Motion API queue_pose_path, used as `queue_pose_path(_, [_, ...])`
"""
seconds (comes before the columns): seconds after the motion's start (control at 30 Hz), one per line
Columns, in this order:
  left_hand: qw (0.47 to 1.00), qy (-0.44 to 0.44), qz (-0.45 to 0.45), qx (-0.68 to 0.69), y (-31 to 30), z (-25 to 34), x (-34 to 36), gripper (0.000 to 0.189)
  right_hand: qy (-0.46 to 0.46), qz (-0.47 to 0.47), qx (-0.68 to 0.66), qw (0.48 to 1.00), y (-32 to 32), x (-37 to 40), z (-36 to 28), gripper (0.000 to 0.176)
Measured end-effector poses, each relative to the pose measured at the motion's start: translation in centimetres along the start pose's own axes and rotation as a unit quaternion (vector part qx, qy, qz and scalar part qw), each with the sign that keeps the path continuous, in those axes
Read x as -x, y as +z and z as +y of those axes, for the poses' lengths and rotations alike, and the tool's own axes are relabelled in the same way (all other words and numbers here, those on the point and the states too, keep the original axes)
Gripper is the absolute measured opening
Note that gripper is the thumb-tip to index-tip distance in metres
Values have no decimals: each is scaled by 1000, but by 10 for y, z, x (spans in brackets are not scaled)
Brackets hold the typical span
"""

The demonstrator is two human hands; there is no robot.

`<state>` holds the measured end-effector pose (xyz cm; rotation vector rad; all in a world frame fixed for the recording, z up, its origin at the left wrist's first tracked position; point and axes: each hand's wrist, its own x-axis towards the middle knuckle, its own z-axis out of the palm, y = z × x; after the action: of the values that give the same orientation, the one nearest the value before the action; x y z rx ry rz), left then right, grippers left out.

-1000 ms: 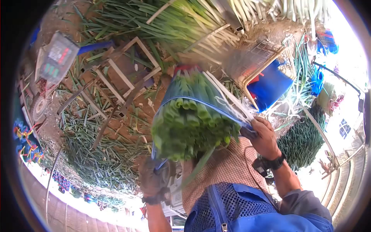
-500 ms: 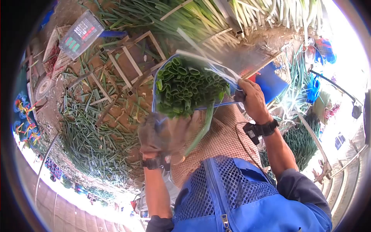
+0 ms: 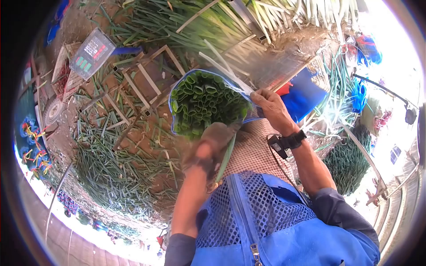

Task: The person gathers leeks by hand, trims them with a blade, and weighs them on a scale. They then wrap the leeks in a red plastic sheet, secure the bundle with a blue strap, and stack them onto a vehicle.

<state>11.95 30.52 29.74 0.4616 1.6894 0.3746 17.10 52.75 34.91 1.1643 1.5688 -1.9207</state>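
A bag with a blue rim (image 3: 170,106) stands open in front of my body. It is packed with green onions (image 3: 205,98), their hollow cut leaf ends facing up. My right hand (image 3: 274,110) is closed on the right edge of the bag's mouth, where a whitish strip (image 3: 230,76) runs out to the upper left. Blurred by motion, my left hand (image 3: 216,136) is at the lower rim, just below the cut ends; its fingers do not show clearly. One long green leaf (image 3: 226,157) hangs down outside the bag, beside my left hand.
Cut green leaves (image 3: 108,166) litter the ground at the left, around a wooden frame (image 3: 148,80). A scale display (image 3: 93,53) stands at the upper left. Long onions (image 3: 306,15) lie in a pile at the top. A blue container (image 3: 306,95) is beyond my right hand.
My left hand has moved right and up along the bag's lower rim. The bag and my right hand have shifted slightly left, and the right hand keeps its hold.
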Motion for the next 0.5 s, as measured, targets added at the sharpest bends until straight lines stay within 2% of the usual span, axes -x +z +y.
queue_pose_path(0.07, [996, 35, 15, -78, 9, 7, -11, 40, -3, -1, 7, 1000, -2, 4, 5, 31])
queue_pose_path(0.23, [985, -20, 151, -86, 17, 53, 13, 29, -18, 12, 33, 999, -17, 11, 17, 35])
queue_pose_path(0.27, [979, -8, 166, -120, 21, 56, 15, 25, -20, 17, 34, 999, -21, 12, 20, 35])
queue_pose_path(0.37, [941, 90, 296, -139, 14, 66, 32, 16, -22, 44, 35, 998, -24, 13, 26, 36])
queue_pose_path(0.4, [901, 168, 394, 63, 41, 40, 38, 12, -20, 55, 32, 998, -23, 14, 27, 37])
queue_pose_path(0.43, [859, 198, 453, 129, 38, 28, 42, 10, -20, 66, 31, 997, -24, 13, 24, 38])
queue_pose_path(0.47, [808, 234, 508, 187, 36, 16, 47, 9, -21, 75, 19, 997, -23, 14, 20, 40])
queue_pose_path(0.5, [828, 181, 521, 100, 9, 23, 66, 10, -19, 84, 5, 996, -21, 18, 16, 43])
